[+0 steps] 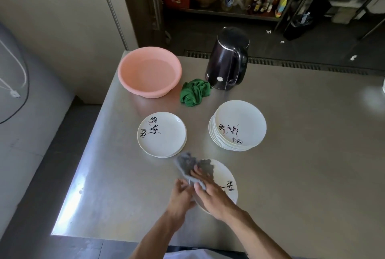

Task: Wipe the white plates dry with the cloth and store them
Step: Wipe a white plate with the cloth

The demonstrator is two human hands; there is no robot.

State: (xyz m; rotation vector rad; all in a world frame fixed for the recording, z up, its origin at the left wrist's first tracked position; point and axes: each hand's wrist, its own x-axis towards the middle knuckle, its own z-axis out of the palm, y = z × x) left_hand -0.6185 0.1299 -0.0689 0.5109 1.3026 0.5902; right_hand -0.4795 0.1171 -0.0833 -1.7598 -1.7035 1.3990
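Grey cloth [192, 167] pressed on white plate [226, 177], near edge of steel table [302, 154].
Left hand [180, 196] curls round plate's left rim; right hand [212, 195] clutches cloth against its face. Two plate stacks [239, 127] beyond.

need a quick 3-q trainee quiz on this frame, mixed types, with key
1. True or false: the green cloth is wiping the held plate.
2. Which pile of plates is taller? A) left pile B) right pile
3. Fill in: the right hand works the ___ cloth on the plate.
Key: 1 false; 2 B; 3 grey, the grey cloth.
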